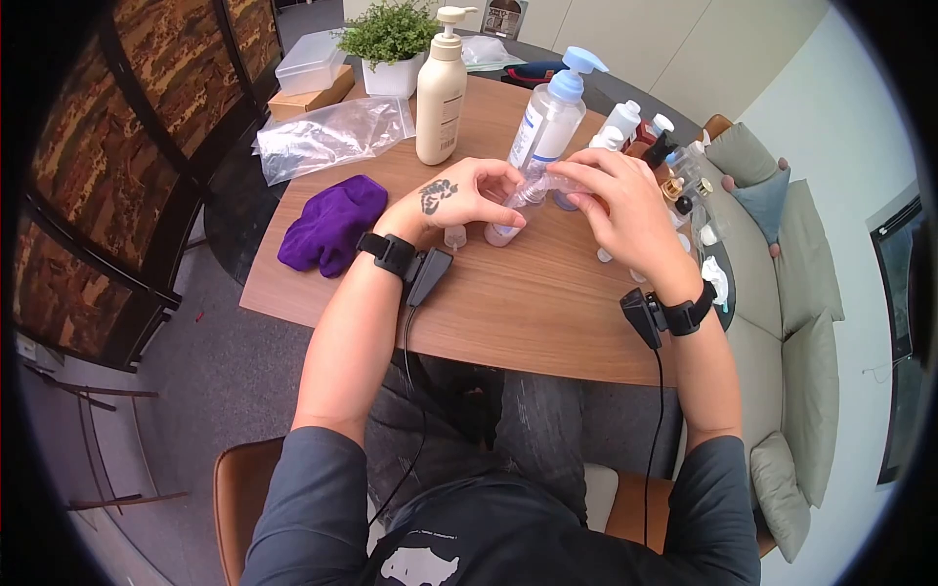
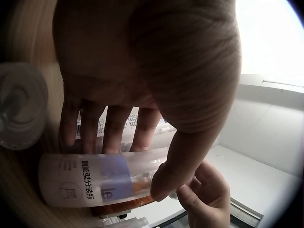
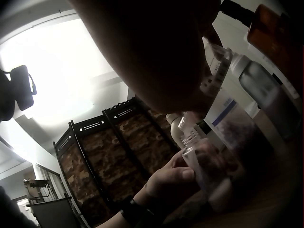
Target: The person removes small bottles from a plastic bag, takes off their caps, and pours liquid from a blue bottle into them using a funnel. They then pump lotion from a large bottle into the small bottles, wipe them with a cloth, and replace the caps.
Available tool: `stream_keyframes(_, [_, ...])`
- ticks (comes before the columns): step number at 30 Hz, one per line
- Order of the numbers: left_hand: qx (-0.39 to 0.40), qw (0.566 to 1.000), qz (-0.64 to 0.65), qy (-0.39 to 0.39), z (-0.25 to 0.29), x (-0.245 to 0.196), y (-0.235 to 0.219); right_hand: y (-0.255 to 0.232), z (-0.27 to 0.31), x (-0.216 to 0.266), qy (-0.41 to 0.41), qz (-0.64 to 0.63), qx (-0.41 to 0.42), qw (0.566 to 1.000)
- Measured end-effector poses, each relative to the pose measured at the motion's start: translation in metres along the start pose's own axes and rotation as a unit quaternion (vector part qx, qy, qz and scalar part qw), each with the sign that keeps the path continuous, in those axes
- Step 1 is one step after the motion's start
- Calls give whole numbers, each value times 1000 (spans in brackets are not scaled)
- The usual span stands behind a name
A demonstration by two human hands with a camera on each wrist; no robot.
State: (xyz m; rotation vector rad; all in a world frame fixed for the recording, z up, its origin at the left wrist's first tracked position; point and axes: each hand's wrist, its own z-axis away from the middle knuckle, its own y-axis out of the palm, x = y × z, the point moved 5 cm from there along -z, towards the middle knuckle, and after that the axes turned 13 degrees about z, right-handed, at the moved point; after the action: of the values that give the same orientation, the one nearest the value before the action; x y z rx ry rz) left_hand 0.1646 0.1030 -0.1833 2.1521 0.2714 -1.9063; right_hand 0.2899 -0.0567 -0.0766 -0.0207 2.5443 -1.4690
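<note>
A small clear bottle (image 1: 502, 233) with a threaded neck stands tilted over the table. Round its upper part the left hand (image 1: 474, 198) curls thumb and fingers; its printed label shows on the bottle (image 2: 71, 179) in the left wrist view. Just above the neck, the right hand (image 1: 625, 207) pinches a small clear plastic piece (image 1: 559, 183), partly hidden by the fingers. In the right wrist view the bottle's open threaded neck (image 3: 191, 141) faces up beneath that hand. Whether piece and neck touch, I cannot tell.
Behind the hands stand a blue-topped pump bottle (image 1: 547, 122) and a beige pump bottle (image 1: 440, 107). A purple cloth (image 1: 334, 223), a plastic bag (image 1: 332, 140) and a potted plant (image 1: 389, 44) lie to the left. Several small bottles (image 1: 623, 119) crowd the right side.
</note>
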Motion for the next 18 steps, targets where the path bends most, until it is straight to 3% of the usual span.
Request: stream_keyframes(18, [5,1000,-9,10,1,-3,1,-4,-5,1,-22,24,5,999])
